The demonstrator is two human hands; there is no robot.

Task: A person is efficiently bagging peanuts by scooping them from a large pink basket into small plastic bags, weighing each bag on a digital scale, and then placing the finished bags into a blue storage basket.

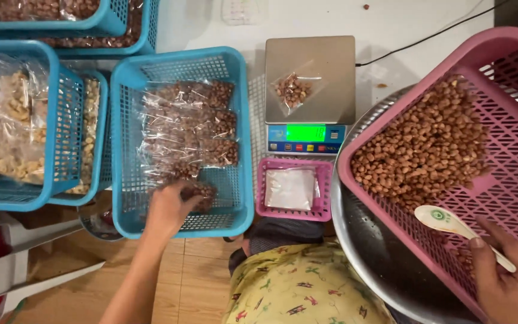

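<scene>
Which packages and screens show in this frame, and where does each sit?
Clear bags of brown nuts: stacked in the middle blue basket, left hand on one.
Small clear bag: on the scale's steel pan.
Scale screen: green, lit, rectangular.
Empty clear bags: small pink basket.
Pale-nut bags: left blue basket.

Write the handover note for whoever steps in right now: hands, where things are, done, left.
Left hand: setting a filled peanut bag into the blue basket, beside several packed bags.
Right hand: holds a white spoon over loose peanuts in the pink basket.
On the scale: one clear bag, partly filled.
Done: bags in the basket. Left: loose peanuts.
</scene>
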